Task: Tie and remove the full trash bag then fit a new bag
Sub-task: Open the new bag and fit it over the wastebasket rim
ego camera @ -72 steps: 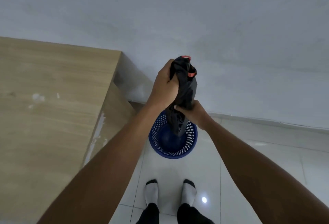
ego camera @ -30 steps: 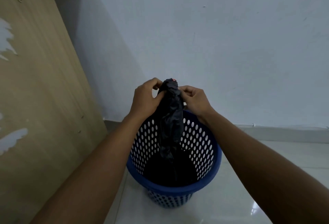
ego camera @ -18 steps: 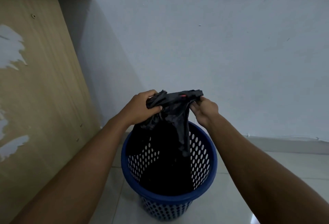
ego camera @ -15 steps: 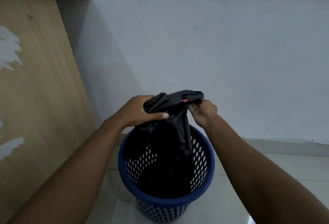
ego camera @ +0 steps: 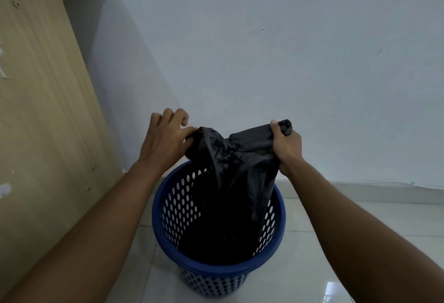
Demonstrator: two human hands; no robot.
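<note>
A person's two bare hands hold the top of a black trash bag [ego camera: 242, 158] above a blue perforated bin [ego camera: 218, 266] on a pale tiled floor [ego camera: 360, 230]. The left hand [ego camera: 165, 139] pinches one edge between thumb and forefinger, its other fingers [ego camera: 168, 114] lifted and spread. The right hand [ego camera: 286, 145] is closed around the opposite bunched edge. The bag's lower part hangs inside the bin, beside a wooden panel [ego camera: 43, 110] and a white wall [ego camera: 264, 50].

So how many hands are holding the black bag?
2. The left hand pinches the crumpled black plastic bag at its left edge; the right hand grips its right edge.
</note>
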